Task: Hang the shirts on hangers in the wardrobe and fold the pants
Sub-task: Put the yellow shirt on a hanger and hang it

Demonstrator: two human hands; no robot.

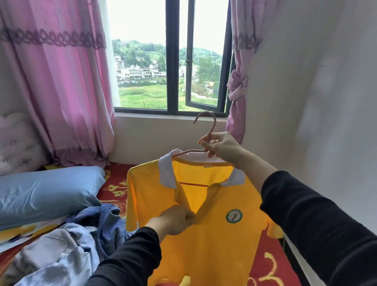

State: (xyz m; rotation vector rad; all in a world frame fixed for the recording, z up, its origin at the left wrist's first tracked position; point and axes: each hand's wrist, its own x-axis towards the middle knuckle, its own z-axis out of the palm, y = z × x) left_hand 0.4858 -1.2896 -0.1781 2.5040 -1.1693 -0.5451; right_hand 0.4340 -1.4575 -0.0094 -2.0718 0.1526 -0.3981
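Observation:
A yellow polo shirt (210,234) with a white collar and a round green badge hangs on a pink hanger (206,123) in front of me, above the bed. My right hand (221,146) grips the hanger at the base of its hook and holds it up. My left hand (175,220) pinches the shirt's front placket just below the open collar. The hanger's crossbar shows through the neck opening. A heap of blue and grey garments (65,252) lies on the bed at the lower left.
A blue pillow (42,193) lies at the left on the red and yellow bedspread (266,268). Pink curtains (63,83) flank a window (171,57) with one pane swung open. A white wall (320,95) stands close on the right. No wardrobe is in view.

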